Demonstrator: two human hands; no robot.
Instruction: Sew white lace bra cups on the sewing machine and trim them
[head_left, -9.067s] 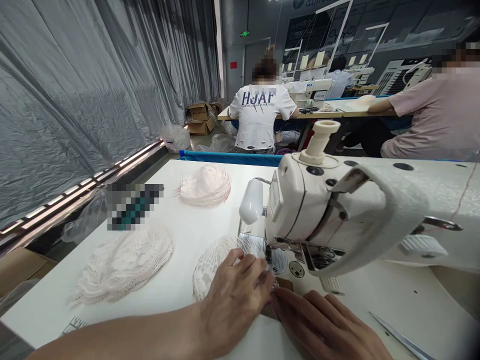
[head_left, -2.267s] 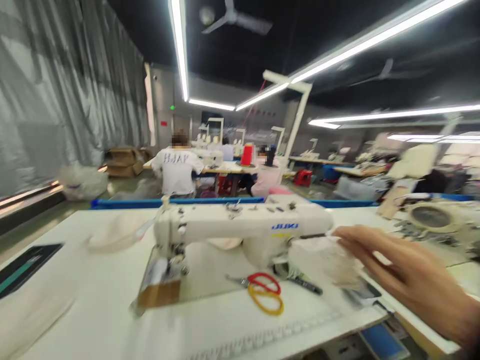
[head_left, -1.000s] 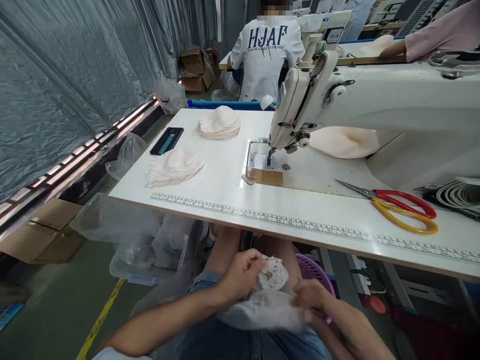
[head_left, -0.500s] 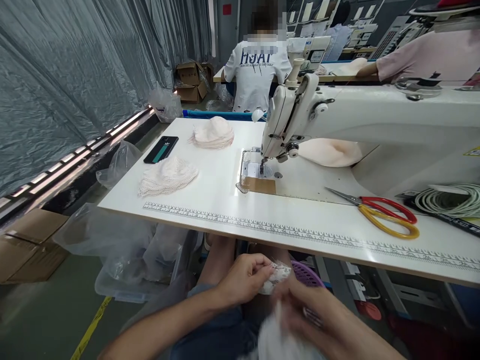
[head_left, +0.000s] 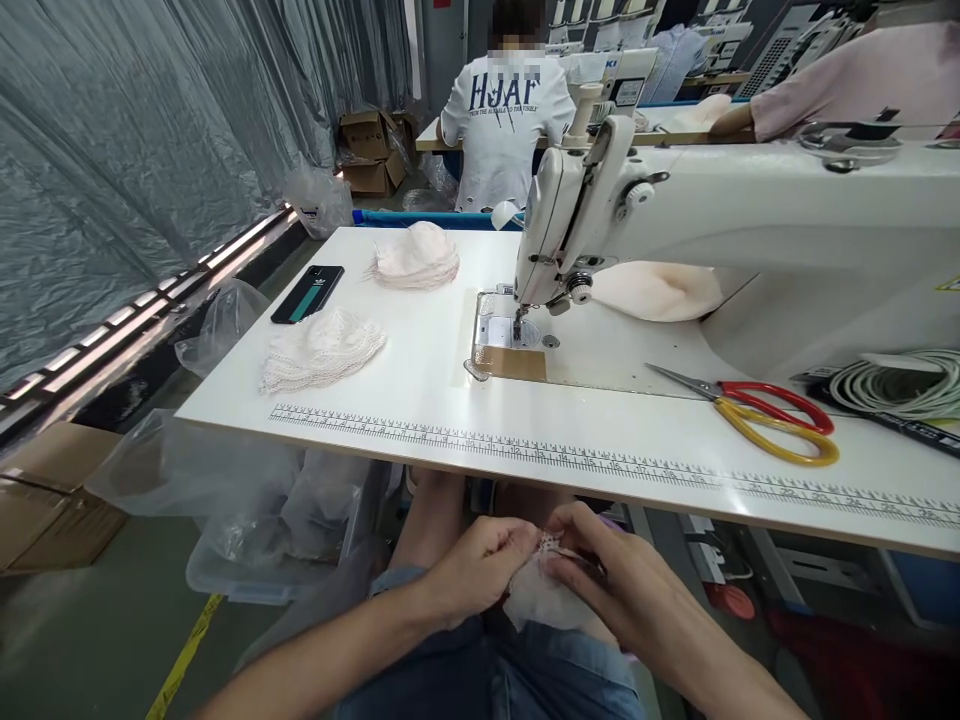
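Observation:
Below the table's front edge, over my lap, my left hand (head_left: 478, 576) and my right hand (head_left: 611, 578) both pinch a small white lace piece (head_left: 534, 598). The fingers of both hands are curled on its upper edge, close together. Most of the lace hangs between and under the hands. Above them stands the white sewing machine (head_left: 675, 215) on the white table (head_left: 420, 400), with its needle over the metal plate (head_left: 504, 335).
On the table lie a stack of white lace pieces (head_left: 321, 348), a pale pink stack (head_left: 415, 256), a phone (head_left: 308, 293), red and yellow scissors (head_left: 757, 408) and coiled cord (head_left: 900, 385). Plastic bags (head_left: 247, 490) sit under the table's left. Other people sit at benches behind.
My right hand has come up from the blurred white cloth in my lap to pinch the lace piece beside my left hand. The view has shifted slightly.

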